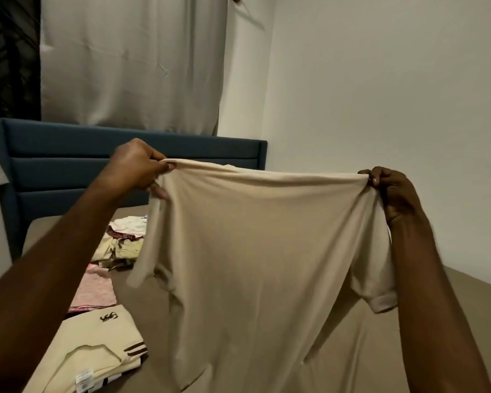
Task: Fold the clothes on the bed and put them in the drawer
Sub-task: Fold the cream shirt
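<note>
A beige short-sleeved cotton T-shirt (261, 251) hangs spread out in the air above the bed (338, 350), held up by its top edge between both hands. The left hand (138, 165) grips one upper corner of the shirt, fingers curled round the bunched fabric, with one fingertip showing below the fold. The right hand (391, 191) pinches the opposite upper corner, fingers closed tight on the cloth. The two hands are well apart, so the top edge runs taut between them and the body of the shirt drapes down toward the near edge of the bed. One sleeve with a ribbed cuff hangs just beside the right forearm; the other sleeve hangs below the left hand.

The bed is covered with a flat taupe sheet. Near its left edge, toward the near corner, lies a folded cream polo shirt with brown striped trim and a small dark embroidered logo (97, 350), its label showing. Just beyond it lies a folded pink knit garment (94, 290). Farther toward the head of the bed sits a small stack of folded pale clothes (122, 242), partly hidden behind the held shirt.

A dark blue padded headboard (68, 154) stands at the far end of the bed, with a pale grey curtain (131, 61) hanging behind it and a plain white wall (380, 95) to the right.
</note>
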The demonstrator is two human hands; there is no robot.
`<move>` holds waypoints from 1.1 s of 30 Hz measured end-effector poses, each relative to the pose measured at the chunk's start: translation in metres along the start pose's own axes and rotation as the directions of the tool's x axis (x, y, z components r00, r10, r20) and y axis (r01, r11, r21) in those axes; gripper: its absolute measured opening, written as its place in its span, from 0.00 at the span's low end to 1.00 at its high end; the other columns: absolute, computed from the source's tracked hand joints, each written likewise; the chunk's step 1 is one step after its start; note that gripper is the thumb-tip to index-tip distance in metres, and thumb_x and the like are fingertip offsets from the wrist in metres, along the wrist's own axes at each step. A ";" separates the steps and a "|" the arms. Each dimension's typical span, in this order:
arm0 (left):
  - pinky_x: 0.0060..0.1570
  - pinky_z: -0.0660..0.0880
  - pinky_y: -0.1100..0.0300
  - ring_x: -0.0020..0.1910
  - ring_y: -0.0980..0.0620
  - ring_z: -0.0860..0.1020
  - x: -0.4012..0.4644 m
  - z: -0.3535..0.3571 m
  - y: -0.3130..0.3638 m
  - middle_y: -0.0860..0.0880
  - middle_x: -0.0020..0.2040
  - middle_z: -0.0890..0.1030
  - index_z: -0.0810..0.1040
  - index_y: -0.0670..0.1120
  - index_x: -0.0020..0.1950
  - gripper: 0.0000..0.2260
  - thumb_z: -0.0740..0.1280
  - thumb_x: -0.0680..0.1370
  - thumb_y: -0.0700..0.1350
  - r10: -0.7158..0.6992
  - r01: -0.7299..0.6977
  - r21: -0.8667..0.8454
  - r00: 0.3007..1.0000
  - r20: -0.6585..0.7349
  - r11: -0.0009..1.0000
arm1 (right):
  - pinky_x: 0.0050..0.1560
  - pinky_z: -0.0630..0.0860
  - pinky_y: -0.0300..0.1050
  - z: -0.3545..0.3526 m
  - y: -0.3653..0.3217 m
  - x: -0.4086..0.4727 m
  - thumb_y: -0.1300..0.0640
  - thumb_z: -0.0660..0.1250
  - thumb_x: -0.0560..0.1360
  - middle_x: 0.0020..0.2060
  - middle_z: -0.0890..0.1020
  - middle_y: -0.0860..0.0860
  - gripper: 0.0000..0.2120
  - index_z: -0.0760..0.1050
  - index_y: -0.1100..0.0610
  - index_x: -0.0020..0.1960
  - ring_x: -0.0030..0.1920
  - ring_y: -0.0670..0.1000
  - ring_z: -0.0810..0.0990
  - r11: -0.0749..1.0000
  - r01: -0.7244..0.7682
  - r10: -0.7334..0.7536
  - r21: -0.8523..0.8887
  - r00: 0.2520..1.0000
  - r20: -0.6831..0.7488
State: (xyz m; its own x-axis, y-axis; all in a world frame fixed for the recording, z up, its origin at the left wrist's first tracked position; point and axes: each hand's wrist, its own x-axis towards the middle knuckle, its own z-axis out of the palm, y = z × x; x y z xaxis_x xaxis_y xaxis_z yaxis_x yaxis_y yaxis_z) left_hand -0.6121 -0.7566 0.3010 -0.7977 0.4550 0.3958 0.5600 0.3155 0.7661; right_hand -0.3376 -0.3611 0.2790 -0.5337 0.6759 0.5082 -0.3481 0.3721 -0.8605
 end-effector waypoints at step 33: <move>0.56 0.79 0.54 0.55 0.40 0.82 -0.178 0.335 -0.345 0.38 0.58 0.83 0.79 0.45 0.55 0.09 0.71 0.78 0.35 -0.727 0.679 -0.553 0.663 0.181 0.482 | 0.59 0.81 0.55 0.118 0.400 -0.209 0.57 0.71 0.79 0.52 0.88 0.55 0.10 0.82 0.59 0.59 0.54 0.57 0.86 0.663 -0.734 0.749 0.149 0.649 -0.135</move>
State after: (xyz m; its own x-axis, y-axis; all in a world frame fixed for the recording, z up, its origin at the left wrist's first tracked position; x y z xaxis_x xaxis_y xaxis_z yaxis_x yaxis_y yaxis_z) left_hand -0.5882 -0.6680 -0.2034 -0.8952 0.2228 -0.3859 -0.3959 0.0002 0.9183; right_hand -0.4559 -0.4288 -0.1671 -0.5031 0.8030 -0.3193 0.0457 -0.3443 -0.9378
